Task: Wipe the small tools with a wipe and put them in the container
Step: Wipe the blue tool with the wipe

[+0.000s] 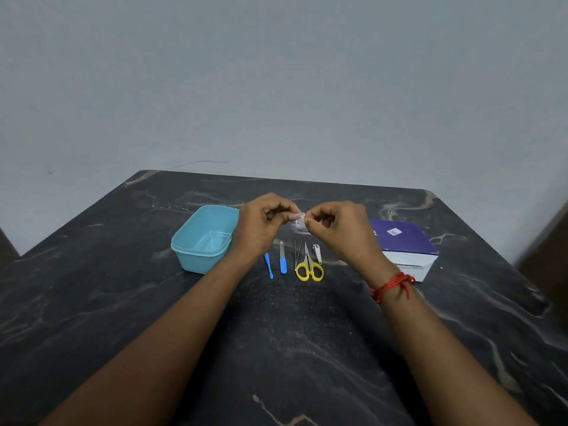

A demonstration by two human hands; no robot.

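Observation:
Both hands meet above the tools and pinch a small white wipe packet [298,224] between thumbs and fingers: my left hand [261,222] grips its left edge, my right hand [336,229] its right edge. Below them, in a row on the table, lie a thin blue stick tool [269,265], a blue-handled nail file [282,262], metal tweezers [297,253], yellow-handled scissors [309,267] and a nail clipper [317,254]. A light blue container [203,239] stands open at the left, with nothing visible inside.
A purple and white box [402,245] sits at the right behind my right wrist. The dark marbled table [276,348] runs back to a grey wall. A red thread is tied round my right wrist [392,285].

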